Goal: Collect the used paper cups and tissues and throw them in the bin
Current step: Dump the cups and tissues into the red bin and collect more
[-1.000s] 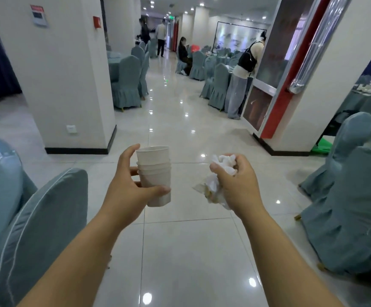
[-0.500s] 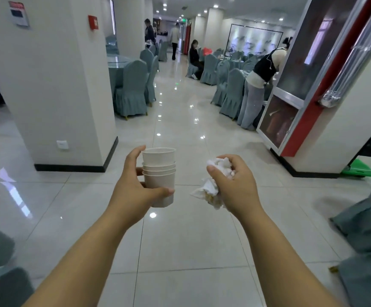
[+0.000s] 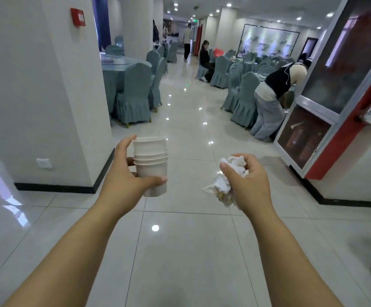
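The aisle has been advanced along: the covered chairs seen close at the lower left a second ago have been passed out of view, and the white pillar [image 3: 47, 96] and the person bent forward [image 3: 271, 100] are now seen nearer. The left hand [image 3: 122, 182] with the stack of paper cups [image 3: 151, 165] and the right hand [image 3: 251, 187] with the crumpled tissues [image 3: 222, 182] have been drawn further apart, the right one slightly lowered.

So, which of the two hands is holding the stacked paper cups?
The left hand grips the stack of paper cups, with its thumb across the front. The right hand holds only crumpled tissues.
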`<state>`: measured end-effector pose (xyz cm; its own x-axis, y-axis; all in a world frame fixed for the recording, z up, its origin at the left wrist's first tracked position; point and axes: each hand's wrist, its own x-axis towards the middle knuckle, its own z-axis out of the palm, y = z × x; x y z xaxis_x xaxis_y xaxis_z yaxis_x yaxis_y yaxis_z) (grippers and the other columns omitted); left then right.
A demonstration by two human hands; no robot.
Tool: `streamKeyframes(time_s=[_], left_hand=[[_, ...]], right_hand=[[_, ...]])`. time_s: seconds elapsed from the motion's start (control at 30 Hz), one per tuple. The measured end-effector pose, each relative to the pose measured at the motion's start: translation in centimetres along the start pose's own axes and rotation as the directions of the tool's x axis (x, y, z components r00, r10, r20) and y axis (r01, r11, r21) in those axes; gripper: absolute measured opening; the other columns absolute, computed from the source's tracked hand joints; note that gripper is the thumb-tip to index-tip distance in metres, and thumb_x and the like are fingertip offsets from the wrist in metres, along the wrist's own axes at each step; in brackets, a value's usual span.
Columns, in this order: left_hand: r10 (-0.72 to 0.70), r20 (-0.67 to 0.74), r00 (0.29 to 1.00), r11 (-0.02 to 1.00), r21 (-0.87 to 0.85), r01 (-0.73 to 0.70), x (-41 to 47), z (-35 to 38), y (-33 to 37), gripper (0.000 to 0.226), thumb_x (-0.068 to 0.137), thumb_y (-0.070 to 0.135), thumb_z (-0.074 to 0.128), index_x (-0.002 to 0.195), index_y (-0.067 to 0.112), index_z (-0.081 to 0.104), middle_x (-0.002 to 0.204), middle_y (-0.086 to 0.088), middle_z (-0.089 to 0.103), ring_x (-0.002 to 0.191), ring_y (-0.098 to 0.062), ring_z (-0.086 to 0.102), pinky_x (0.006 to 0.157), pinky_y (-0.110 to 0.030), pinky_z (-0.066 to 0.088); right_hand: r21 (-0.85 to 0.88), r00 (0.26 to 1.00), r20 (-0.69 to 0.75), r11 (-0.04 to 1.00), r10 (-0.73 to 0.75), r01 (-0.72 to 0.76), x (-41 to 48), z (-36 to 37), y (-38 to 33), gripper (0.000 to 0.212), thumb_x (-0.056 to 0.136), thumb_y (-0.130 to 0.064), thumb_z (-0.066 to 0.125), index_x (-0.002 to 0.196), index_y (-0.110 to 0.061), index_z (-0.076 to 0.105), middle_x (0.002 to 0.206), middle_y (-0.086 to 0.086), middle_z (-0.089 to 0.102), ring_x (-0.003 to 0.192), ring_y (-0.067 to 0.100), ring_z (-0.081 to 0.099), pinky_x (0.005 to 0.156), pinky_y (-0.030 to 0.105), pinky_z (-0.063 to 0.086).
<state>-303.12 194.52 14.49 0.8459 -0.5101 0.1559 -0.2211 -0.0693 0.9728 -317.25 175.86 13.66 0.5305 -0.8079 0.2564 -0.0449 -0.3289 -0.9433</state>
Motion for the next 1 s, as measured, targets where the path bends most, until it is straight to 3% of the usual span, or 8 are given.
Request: streamKeyframes(time_s=[0.27,0.43,0.5,0.63,1.0], left_hand=[[0.019,-0.050,0.999,1.000,0.003,-0.018,19.8,6.4,0.0,0.099,0.069,0.014,0.083,0.141,0.046,0.022,0.118,0.009,0.045,0.087,-0.005,0.054,0.062,-0.019,0.042],[-0.002,-0.093,0.996,1.000,0.027,0.005,31.6,7.7,-1.8,0.098,0.069,0.015,0.082,0.139,0.047,0.022,0.104,0.020,0.045,0.085,-0.003,0.053,0.060,-0.017,0.040],[0.011,-0.117,0.993,0.999,0.041,-0.007,36.8,8.0,-2.7,0.099,0.068,0.015,0.083,0.139,0.046,0.022,0.110,0.015,0.046,0.086,-0.004,0.054,0.060,-0.018,0.041],[0.048,-0.113,0.992,0.997,0.071,-0.041,47.8,8.2,-4.2,0.100,0.068,0.017,0.084,0.141,0.045,0.022,0.117,0.012,0.043,0.085,-0.003,0.053,0.058,-0.016,0.040],[0.088,-0.061,0.994,0.996,0.005,-0.088,76.3,11.3,-6.1,0.100,0.068,0.018,0.083,0.142,0.044,0.021,0.105,0.020,0.046,0.084,0.000,0.054,0.061,-0.015,0.040]], right_hand=[[0.003,0.998,0.039,0.998,-0.057,0.057,22.3,3.8,2.2,0.019,0.083,-0.029,0.071,0.096,-0.026,0.059,0.088,-0.007,0.062,0.077,0.011,0.061,0.066,0.024,0.048],[-0.010,0.992,0.107,0.997,-0.073,0.074,34.1,9.3,4.5,0.022,0.084,-0.030,0.070,0.101,-0.023,0.058,0.090,-0.006,0.061,0.076,0.008,0.059,0.061,0.017,0.043],[-0.030,0.988,0.129,0.996,-0.083,0.088,38.8,11.9,5.4,0.024,0.084,-0.031,0.070,0.103,-0.022,0.059,0.092,-0.004,0.062,0.076,0.008,0.059,0.060,0.016,0.042],[-0.020,0.991,0.101,0.996,-0.084,0.086,48.0,17.0,6.6,0.023,0.085,-0.033,0.069,0.103,-0.025,0.058,0.094,-0.006,0.062,0.080,0.011,0.061,0.063,0.020,0.044],[-0.005,0.999,0.029,1.000,-0.021,0.021,71.7,27.6,9.5,0.021,0.087,-0.038,0.065,0.101,-0.024,0.058,0.089,-0.005,0.063,0.078,0.011,0.062,0.062,0.022,0.046]])
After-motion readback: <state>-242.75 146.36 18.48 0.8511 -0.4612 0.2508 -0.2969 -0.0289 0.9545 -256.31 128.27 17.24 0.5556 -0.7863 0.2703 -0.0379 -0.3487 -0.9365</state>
